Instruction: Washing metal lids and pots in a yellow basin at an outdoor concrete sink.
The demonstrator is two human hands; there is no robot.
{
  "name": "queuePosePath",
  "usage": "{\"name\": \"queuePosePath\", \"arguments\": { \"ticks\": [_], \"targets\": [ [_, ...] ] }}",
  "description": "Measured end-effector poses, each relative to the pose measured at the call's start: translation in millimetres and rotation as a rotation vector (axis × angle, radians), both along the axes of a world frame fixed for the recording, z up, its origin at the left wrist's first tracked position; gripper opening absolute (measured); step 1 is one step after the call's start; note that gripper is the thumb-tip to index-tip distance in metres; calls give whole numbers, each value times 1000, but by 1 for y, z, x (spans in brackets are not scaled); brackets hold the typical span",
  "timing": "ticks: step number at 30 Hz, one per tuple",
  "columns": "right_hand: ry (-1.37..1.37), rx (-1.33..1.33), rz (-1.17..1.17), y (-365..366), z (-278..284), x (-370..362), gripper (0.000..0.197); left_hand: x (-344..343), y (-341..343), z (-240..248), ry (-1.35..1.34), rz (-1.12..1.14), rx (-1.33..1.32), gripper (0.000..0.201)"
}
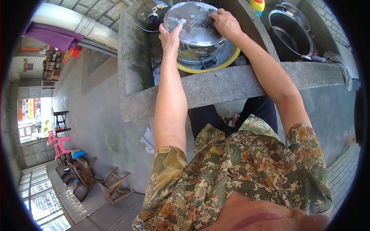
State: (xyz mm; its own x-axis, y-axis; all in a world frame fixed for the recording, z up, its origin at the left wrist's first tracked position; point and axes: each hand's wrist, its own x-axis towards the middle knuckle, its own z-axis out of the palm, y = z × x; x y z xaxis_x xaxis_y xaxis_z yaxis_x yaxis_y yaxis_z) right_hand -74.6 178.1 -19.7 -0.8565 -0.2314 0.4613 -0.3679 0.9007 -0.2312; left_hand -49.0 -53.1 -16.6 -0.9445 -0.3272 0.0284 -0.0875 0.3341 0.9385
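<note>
A round steel pot [194, 29] with a flat, soap-streaked face turned up sits over a yellow basin [210, 70] inside the concrete sink [135, 57]. My left hand [170, 37] grips the pot's left side, its thumb up on the rim. On the far right of the pot's face, my right hand [226, 24] presses down with its fingers bent together. Whatever lies under those fingers is hidden. Sudsy water shows in the basin around the pot.
A glass lid [152, 17] leans in the sink's far left corner. In the right-hand basin stand a deep dark pot [290, 35] and a yellow bottle with a red cap [257, 5]. A grey cloth [344, 68] hangs over the right edge. Wooden stools [115, 185] stand on the floor, left.
</note>
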Motion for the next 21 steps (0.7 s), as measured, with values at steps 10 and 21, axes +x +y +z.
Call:
{"name": "queuePosePath", "arguments": {
  "ticks": [10, 21],
  "targets": [
    [274, -167, 622, -83, 11, 5, 25, 10, -9, 2, -47, 80, -110, 96],
    [342, -169, 653, -110, 32, -24, 32, 16, 0, 14, -54, 7, -71, 122]
  ]
}}
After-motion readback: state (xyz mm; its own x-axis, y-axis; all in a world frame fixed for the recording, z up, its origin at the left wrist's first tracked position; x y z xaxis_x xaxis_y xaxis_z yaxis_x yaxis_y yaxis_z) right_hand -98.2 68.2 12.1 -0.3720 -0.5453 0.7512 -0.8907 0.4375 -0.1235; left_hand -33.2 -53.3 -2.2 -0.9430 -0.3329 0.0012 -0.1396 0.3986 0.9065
